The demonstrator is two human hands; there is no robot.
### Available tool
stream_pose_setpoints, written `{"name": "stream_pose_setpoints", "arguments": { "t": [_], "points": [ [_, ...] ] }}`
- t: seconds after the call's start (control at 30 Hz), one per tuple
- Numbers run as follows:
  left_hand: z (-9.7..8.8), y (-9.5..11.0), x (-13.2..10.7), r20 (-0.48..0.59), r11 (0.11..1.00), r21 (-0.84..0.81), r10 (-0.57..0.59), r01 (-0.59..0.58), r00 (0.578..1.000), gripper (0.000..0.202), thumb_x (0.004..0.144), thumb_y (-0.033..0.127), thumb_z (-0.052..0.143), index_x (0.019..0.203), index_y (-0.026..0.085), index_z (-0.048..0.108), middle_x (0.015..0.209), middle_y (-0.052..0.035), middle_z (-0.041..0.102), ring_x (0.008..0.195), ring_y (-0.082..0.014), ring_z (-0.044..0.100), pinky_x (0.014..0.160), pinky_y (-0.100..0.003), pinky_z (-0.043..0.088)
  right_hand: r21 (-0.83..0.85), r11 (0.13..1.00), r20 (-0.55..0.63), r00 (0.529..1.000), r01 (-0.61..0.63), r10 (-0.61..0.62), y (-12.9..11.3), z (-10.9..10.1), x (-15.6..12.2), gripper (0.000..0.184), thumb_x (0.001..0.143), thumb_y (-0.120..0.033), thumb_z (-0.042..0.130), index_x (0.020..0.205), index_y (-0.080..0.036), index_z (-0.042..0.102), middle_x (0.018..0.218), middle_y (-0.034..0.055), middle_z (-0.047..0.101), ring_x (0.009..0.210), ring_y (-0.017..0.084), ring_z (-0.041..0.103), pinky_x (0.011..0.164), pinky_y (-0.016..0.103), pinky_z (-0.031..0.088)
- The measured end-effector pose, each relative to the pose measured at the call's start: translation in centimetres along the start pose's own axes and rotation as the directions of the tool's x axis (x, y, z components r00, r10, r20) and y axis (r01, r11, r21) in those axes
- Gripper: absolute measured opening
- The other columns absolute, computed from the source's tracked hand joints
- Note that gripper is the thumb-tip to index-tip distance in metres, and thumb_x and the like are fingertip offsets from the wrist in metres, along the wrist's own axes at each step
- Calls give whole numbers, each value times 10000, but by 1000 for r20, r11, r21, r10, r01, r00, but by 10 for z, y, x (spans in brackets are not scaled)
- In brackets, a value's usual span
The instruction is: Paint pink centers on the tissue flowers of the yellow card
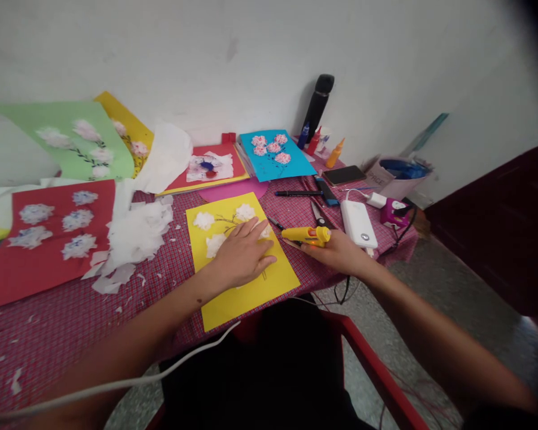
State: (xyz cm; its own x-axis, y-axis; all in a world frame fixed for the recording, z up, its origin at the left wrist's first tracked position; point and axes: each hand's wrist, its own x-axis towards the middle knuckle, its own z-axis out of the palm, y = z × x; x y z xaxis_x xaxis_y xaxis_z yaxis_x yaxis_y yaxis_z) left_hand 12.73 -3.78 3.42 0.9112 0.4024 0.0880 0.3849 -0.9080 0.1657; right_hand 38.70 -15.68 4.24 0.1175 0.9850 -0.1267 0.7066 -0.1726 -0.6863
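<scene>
A yellow sheet of paper (pixel 233 298) lies before me, bearing white tissue-paper flowers (pixel 203 221) and drawn dark stems. My left hand (pixel 244 254) rests flat on it, fingers stretched out, covering part of the drawing. Beyond the sheet's right edge, my right hand (pixel 336 248) is around a yellow glue gun (pixel 302 235), whose nozzle points left toward the paper. A small orange light glows on the gun. My palm hides its handle. Scissors (pixel 321 216) lie just behind the gun, and a black marker (pixel 298 193) is farther back.
Torn white tissue (pixel 138 233) is heaped left of the sheet. A red flower card (pixel 58 218) lies farther left. A white power bank (pixel 358 224), phone (pixel 344 175) and purple plug adapter (pixel 393 214) sit at right. Paint bottles (pixel 335 153) and a black flask (pixel 318 107) stand by the wall.
</scene>
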Motion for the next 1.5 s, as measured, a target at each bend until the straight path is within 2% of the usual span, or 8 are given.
{"name": "stream_pose_setpoints", "arguments": {
  "t": [0.23, 0.47, 0.77, 0.97, 1.13, 1.33, 1.4, 1.5],
  "points": [
    [0, -4, 1, -8, 1000, 17, 3, -3, 1000, 427, 1057, 520, 511, 1275, 234, 742, 1684, -133, 440, 1593, -401, 318, 1261, -597, 327, 11, 1000, 10, 1000, 24, -24, -5, 1, 2, 338, 964, -351, 630, 1244, -226, 773, 1118, 58, 824, 929, 251, 762, 824, 353, 603],
    [1, -4, 0, -16, 999, 33, 5, -4, 1000, 447, 1059, 536, 497, 1290, 244, 744, 1670, -128, 458, 1584, -403, 335, 1253, -595, 338, -171, 984, -10, 999, 50, -52, -22, 5, 10, 284, 943, -363, 668, 1176, -263, 798, 945, 51, 823, 888, 268, 758, 764, 334, 577],
    [2, -4, 0, -16, 1000, 30, -3, 3, 1000, 462, 1060, 547, 493, 1298, 239, 742, 1668, -128, 460, 1585, -390, 339, 1262, -572, 330, -287, 958, 16, 1000, 21, -17, -25, 9, 17, 246, 949, -397, 670, 1057, -227, 812, 825, 69, 801, 810, 266, 749, 691, 310, 514],
    [4, -5, 0, -18, 999, 52, -14, 15, 1000, 485, 1059, 544, 499, 1344, 224, 726, 1674, -137, 455, 1584, -403, 339, 1260, -583, 334, -411, 910, 48, 998, 58, -42, -28, 7, 20, 241, 970, -374, 630, 1021, -222, 810, 849, 84, 797, 803, 247, 738, 672, 301, 464],
    [4, -4, 1, -19, 999, 52, -11, 12, 1000, 508, 1052, 542, 508, 1347, 187, 721, 1672, -161, 452, 1576, -407, 347, 1261, -578, 333, -497, 863, 110, 993, 93, -44, -38, 1, 28, 268, 983, -372, 588, 983, -218, 807, 861, 99, 795, 756, 242, 725, 640, 311, 424],
    [3, -4, 3, -17, 999, 45, -8, 9, 1000, 503, 1051, 550, 506, 1332, 203, 736, 1675, -145, 457, 1574, -399, 354, 1265, -576, 320, -533, 842, 157, 988, 85, 0, -56, -9, 41, 274, 960, -406, 609, 922, -218, 803, 824, 107, 791, 717, 227, 705, 608, 301, 416],
    [3, -5, 2, -17, 999, 42, -12, 13, 1000, 509, 1054, 554, 496, 1338, 206, 736, 1678, -146, 453, 1576, -401, 352, 1262, -579, 324, -519, 851, 173, 985, 82, 11, -60, -16, 38, 254, 944, -406, 623, 898, -227, 799, 767, 83, 777, 685, 209, 690, 597, 291, 417],
    [4, -6, 2, -6, 999, 38, -17, 17, 1000, 510, 1058, 550, 489, 1339, 204, 736, 1679, -152, 452, 1579, -412, 349, 1260, -585, 327, -447, 895, 152, 985, -5, 82, -60, -29, 26, 268, 918, -433, 649, 814, -221, 777, 666, 61, 733, 610, 193, 656, 552, 289, 414]
  ]
}}
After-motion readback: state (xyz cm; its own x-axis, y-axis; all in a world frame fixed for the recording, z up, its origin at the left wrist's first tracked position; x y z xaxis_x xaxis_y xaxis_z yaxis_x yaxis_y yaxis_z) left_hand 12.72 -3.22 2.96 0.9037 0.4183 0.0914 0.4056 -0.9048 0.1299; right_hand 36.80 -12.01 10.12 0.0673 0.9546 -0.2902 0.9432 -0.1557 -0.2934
